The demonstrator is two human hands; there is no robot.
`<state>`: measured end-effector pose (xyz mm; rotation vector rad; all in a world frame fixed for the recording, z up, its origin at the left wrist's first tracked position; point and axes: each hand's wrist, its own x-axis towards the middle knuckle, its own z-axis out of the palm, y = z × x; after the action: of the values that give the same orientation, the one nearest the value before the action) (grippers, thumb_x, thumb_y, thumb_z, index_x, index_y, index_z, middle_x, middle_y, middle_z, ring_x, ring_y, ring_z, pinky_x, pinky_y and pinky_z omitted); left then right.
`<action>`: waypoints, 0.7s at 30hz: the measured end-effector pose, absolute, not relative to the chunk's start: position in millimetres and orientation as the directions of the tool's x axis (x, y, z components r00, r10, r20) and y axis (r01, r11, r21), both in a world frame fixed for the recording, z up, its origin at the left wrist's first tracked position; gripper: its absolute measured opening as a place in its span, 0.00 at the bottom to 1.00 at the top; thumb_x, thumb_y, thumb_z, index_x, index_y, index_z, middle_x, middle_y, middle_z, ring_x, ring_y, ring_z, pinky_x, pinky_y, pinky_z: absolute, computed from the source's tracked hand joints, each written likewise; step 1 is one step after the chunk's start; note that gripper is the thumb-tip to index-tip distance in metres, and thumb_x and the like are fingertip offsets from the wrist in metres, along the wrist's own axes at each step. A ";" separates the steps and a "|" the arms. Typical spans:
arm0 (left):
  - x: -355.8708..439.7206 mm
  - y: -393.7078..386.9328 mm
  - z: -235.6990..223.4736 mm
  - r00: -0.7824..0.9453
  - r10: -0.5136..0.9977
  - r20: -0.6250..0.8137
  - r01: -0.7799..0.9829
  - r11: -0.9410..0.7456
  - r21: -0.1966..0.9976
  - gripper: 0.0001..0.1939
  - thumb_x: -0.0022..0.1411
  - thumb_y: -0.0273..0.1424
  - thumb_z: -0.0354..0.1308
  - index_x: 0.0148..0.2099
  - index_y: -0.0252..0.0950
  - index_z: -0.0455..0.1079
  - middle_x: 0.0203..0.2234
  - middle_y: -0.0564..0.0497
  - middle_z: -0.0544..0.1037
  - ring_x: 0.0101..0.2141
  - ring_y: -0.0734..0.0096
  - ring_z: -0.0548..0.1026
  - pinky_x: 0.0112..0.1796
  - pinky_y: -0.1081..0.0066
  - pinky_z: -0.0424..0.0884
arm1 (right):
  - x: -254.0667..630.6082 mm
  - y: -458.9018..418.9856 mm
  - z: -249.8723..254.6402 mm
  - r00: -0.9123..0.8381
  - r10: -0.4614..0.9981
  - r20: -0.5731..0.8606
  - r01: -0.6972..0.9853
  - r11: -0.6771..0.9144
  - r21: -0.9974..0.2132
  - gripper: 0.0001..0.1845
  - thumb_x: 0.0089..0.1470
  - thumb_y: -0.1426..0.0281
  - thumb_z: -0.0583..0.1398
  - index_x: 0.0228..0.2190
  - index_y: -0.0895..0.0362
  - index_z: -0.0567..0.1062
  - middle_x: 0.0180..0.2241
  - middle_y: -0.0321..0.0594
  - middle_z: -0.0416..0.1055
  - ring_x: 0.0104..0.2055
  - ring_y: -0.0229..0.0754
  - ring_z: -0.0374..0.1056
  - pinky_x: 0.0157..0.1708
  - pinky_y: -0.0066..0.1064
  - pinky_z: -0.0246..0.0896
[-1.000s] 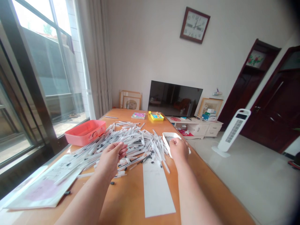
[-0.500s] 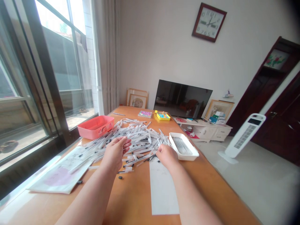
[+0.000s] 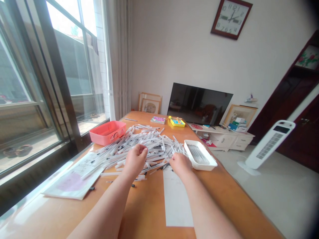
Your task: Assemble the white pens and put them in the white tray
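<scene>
A wall clock (image 3: 231,18) hangs above a dark television (image 3: 199,103) in this bright room, and a long wooden worktop (image 3: 147,212) runs out from it beside a tall window (image 3: 67,66). Across the worktop spreads a loose pile of white pens (image 3: 149,146) with black tips. The left hand (image 3: 136,161) curls narrowly over the pile's near edge, fingertips gathered; whether it pinches anything, I cannot tell. The right hand (image 3: 180,165) bends downward, its fingers resting among the pens, though I cannot tell if they hold one. Just beside it sits a white tray (image 3: 208,164) with slim pens lying lengthwise inside. A white paper strip (image 3: 177,202) lies below the hand, and a pink plastic box (image 3: 107,133) stands beyond the pile.
</scene>
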<state>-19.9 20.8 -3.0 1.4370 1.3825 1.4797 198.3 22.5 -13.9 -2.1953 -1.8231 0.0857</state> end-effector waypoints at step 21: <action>3.1 3.9 -17.4 0.343 0.865 0.366 0.838 -0.458 0.297 0.09 0.57 0.25 0.53 0.36 0.40 0.73 0.41 0.43 0.74 0.45 0.54 0.67 0.46 0.59 0.61 | 223.7 14.0 -4.9 0.333 0.907 0.258 0.817 -0.141 -0.560 0.13 0.53 0.66 0.57 0.40 0.51 0.77 0.30 0.35 0.76 0.30 0.40 0.67 0.27 0.27 0.50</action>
<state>3.1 3.9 -17.4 2.5275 1.6041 0.7457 223.7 14.0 -4.9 -1.9779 -1.5081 0.1870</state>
